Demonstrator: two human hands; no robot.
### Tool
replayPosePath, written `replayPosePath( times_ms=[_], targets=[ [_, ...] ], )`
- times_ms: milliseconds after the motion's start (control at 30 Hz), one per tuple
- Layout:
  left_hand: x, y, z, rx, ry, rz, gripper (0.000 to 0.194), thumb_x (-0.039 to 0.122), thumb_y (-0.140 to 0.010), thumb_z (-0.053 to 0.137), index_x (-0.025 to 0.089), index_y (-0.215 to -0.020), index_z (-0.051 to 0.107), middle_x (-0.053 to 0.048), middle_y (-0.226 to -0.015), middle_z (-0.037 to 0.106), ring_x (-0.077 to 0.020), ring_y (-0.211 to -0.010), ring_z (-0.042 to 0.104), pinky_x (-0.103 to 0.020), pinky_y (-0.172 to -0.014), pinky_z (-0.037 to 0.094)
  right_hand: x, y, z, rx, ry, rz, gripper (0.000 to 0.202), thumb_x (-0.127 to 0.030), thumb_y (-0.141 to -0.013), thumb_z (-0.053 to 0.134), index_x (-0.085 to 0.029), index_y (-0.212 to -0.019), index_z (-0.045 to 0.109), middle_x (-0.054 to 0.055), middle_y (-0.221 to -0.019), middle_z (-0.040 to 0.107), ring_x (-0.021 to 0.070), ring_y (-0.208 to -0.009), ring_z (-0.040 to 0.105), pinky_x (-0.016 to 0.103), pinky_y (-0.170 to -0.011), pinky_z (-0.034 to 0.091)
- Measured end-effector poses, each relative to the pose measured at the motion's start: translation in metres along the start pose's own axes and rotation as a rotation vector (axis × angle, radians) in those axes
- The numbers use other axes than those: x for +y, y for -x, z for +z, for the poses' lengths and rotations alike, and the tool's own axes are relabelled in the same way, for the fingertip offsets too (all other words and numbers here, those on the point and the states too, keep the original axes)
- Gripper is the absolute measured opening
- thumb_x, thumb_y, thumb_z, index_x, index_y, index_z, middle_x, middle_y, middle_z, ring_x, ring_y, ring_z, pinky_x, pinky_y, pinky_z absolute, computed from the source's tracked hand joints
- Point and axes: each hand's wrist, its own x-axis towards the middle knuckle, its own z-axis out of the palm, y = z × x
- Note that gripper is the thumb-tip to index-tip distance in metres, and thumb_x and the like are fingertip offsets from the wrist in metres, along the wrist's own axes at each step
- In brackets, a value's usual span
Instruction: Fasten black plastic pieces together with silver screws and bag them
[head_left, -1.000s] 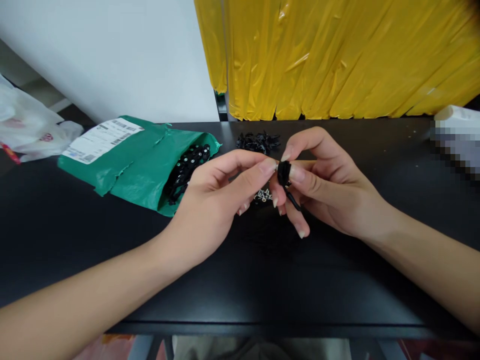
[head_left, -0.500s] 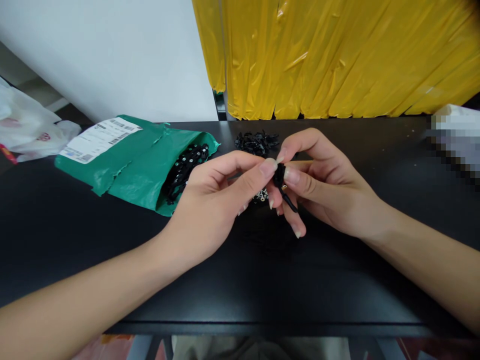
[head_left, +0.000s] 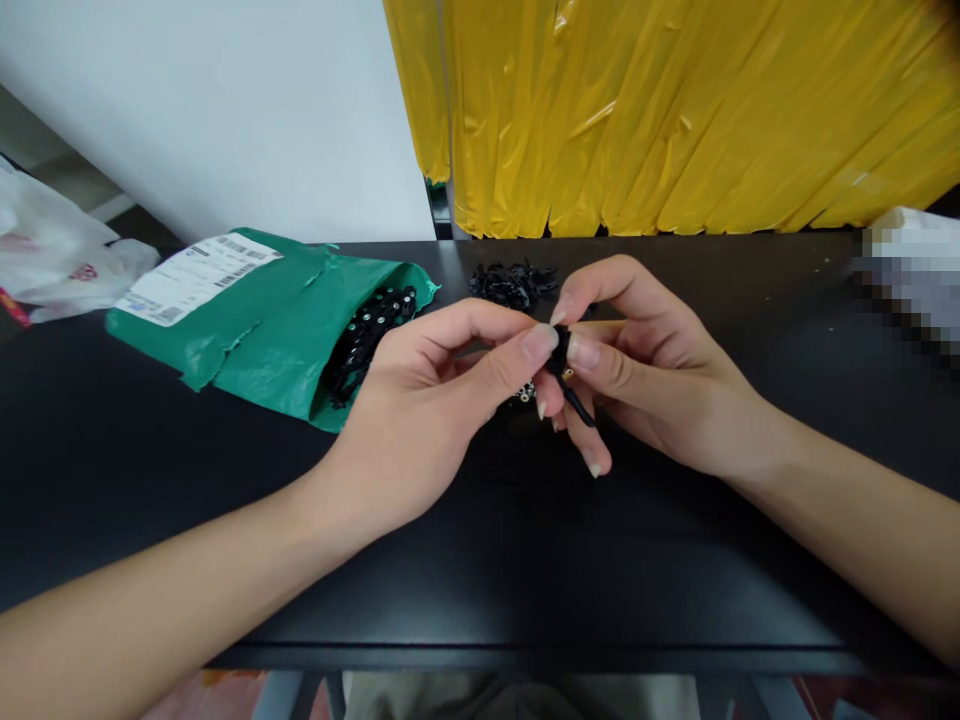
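Note:
Between both hands, above the black table, is a small black part with a thin tail pointing down to the right. My left hand pinches its upper left side between thumb and forefinger. On the other side, the thumb and forefinger of my right hand grip the same part, with the other fingers curled below it. Behind the hands lies a pile of small black pieces. Small shiny metal pieces show partly beneath the fingers; the rest of them is hidden.
An open green mailing bag with black parts inside lies at the left. Beyond it is a white plastic bag. Yellow plastic sheeting hangs behind the table. A blurred white item sits at the far right.
The fingertips of my left hand have shifted very slightly around the black part, covering more of the metal pieces. My right hand looks almost unchanged.

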Motion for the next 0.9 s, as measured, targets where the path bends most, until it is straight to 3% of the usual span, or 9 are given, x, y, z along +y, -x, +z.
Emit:
replayPosePath(
  times_ms=[200, 400, 900],
  targets=[
    [0.0030, -0.0005, 0.0023, 0.041, -0.051, -0.004, 0.020, 0.031, -0.097, 0.086, 0.019, -0.083, 0.081, 0.005, -0.074, 0.077, -0.0032, -0.070, 0.071, -0.010, -0.058, 0.051, 0.0030, 0.0003, -0.0008, 0.005, 0.014, -0.022, 0.009, -0.026, -0.110, 0.068, -0.027, -0.115, 0.060, -0.007, -0.086, 0.076, 0.0101, -0.057, 0.072, 0.018, -0.047, 0.062],
    [0.0045, 0.0006, 0.0029, 0.048, -0.092, -0.005, 0.015, 0.017, -0.097, 0.085, 0.021, -0.083, 0.080, 0.005, -0.071, 0.076, -0.0063, -0.073, 0.074, -0.013, -0.063, 0.055, 0.0011, -0.0005, 0.0006, -0.011, -0.007, 0.000, 0.010, -0.024, -0.110, 0.066, -0.027, -0.116, 0.059, -0.006, -0.087, 0.077, 0.0096, -0.057, 0.071, 0.017, -0.048, 0.063],
    [0.0065, 0.0017, 0.0050, 0.053, -0.104, 0.004, 0.014, 0.018, -0.095, 0.088, 0.020, -0.083, 0.080, 0.004, -0.069, 0.075, -0.0098, -0.071, 0.075, -0.018, -0.071, 0.061, -0.0009, 0.0010, 0.0001, -0.010, 0.001, 0.014, 0.010, -0.023, -0.111, 0.065, -0.026, -0.117, 0.058, -0.005, -0.087, 0.077, 0.0093, -0.056, 0.072, 0.016, -0.049, 0.062]
  ],
)
